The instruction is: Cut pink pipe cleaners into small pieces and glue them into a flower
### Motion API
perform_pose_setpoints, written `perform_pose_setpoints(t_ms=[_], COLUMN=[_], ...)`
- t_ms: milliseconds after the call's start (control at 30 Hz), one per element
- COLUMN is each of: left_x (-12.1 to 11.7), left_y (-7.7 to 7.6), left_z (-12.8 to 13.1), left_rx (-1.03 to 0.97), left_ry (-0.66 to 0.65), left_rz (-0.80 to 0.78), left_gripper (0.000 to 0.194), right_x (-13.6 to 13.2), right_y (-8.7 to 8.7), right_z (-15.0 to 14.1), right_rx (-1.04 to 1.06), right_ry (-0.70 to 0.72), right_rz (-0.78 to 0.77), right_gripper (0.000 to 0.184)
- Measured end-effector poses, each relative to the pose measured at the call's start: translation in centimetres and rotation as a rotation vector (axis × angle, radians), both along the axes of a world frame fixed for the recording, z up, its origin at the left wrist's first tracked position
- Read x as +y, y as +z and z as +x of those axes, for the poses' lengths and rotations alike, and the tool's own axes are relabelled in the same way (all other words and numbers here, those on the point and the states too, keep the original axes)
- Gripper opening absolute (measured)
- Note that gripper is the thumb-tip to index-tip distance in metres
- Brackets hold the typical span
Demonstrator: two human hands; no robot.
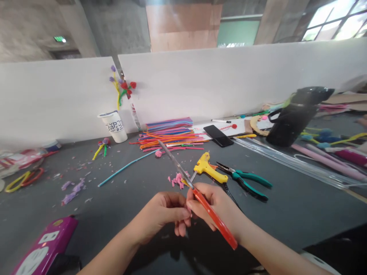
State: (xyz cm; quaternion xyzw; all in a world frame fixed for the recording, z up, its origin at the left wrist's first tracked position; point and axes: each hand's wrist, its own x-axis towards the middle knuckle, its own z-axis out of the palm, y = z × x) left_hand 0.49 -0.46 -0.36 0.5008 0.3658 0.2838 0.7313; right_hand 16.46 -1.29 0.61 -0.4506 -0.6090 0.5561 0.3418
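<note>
A pair of scissors [215, 218] with red handles rests in my right hand [222, 204], its blades pointing up and to the left. The thumb and finger of that hand also close near a tiny pink fuzzy piece [189, 211]. My left hand [164, 214] pinches at this same piece, its fingertips meeting those of the right; most of the piece is hidden. Just beyond the hands lie pink fuzzy scraps [178, 180] and a yellow glue gun [211, 170]. A blue pipe cleaner [126, 168] with a pink tuft [158, 153] at its end lies farther left.
Teal-handled pliers [252, 179] lie right of the glue gun. Behind are bundled pipe cleaners [172, 139], a phone [218, 135] and a black jug [298, 118]. Leftward stand a paper cup [117, 128], purple scraps [74, 191] and a purple power strip [47, 240].
</note>
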Motion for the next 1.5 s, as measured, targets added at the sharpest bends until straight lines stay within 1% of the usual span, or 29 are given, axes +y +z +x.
perform_pose_setpoints(t_ms=[100, 233, 300, 367, 500, 567, 633, 700, 767, 833, 967, 1067, 1200, 1333, 1500], left_x=[0.0, -0.1, -0.3, -0.4, -0.4, -0.2, 0.0, 0.2, 0.4, 0.3, 0.1, 0.1, 0.5, 0.5, 0.4], left_y=[0.1, 0.1, 0.1, 0.0, 0.2, 0.5, 0.9, 1.4, 1.8, 2.1, 2.0, 1.7, 1.5, 1.7, 1.7], left_z=[0.0, 0.2, 0.3, 0.4, 0.5, 0.2, -0.2, -0.7, -1.2, -1.4, -1.4, -1.3, -1.3, -1.3, -1.4], left_rx=[0.044, 0.116, 0.150, 0.170, 0.163, 0.132, 0.074, 0.008, -0.056, -0.098, -0.140, -0.170, -0.212, -0.231, -0.242], left_ry=[0.025, 0.127, 0.159, 0.163, 0.150, 0.210, 0.332, 0.452, 0.524, 0.559, 0.563, 0.569, 0.565, 0.544, 0.535], left_rz=[0.047, 0.168, 0.189, 0.198, 0.215, 0.215, 0.225, 0.252, 0.283, 0.310, 0.330, 0.320, 0.315, 0.326, 0.323], left_gripper=[0.004, 0.007, 0.008, 0.007, 0.005, 0.003, 0.003, 0.004, 0.006, 0.006, 0.005, 0.003, 0.002, 0.006, 0.007], right_x=[-0.1, 0.0, 0.0, 0.1, 0.1, 0.0, -0.2, -0.5, -0.9, -1.2, -1.4, -1.4, -1.4, -1.3, -1.2], right_y=[0.1, 0.2, 0.2, 0.1, -0.3, -0.6, -0.8, -0.9, -1.1, -1.2, -1.8, -2.2, -2.6, -2.8, -2.8], right_z=[-0.2, -0.1, -0.1, -0.2, 0.0, 0.3, 0.7, 1.1, 1.5, 1.7, 1.8, 1.8, 1.7, 1.6, 1.5], right_rx=[0.004, -0.069, -0.101, -0.119, -0.098, -0.145, -0.283, -0.463, -0.618, -0.731, -0.833, -0.868, -0.893, -0.916, -0.905], right_ry=[-0.024, -0.090, -0.095, -0.090, -0.076, -0.093, -0.115, -0.115, -0.091, -0.067, -0.023, -0.011, -0.027, -0.039, -0.042], right_rz=[-0.008, -0.052, -0.067, -0.052, 0.080, 0.186, 0.299, 0.391, 0.441, 0.486, 0.606, 0.646, 0.668, 0.671, 0.670], right_gripper=[0.009, 0.010, 0.009, 0.010, 0.015, 0.021, 0.025, 0.027, 0.027, 0.025, 0.022, 0.022, 0.023, 0.028, 0.026])
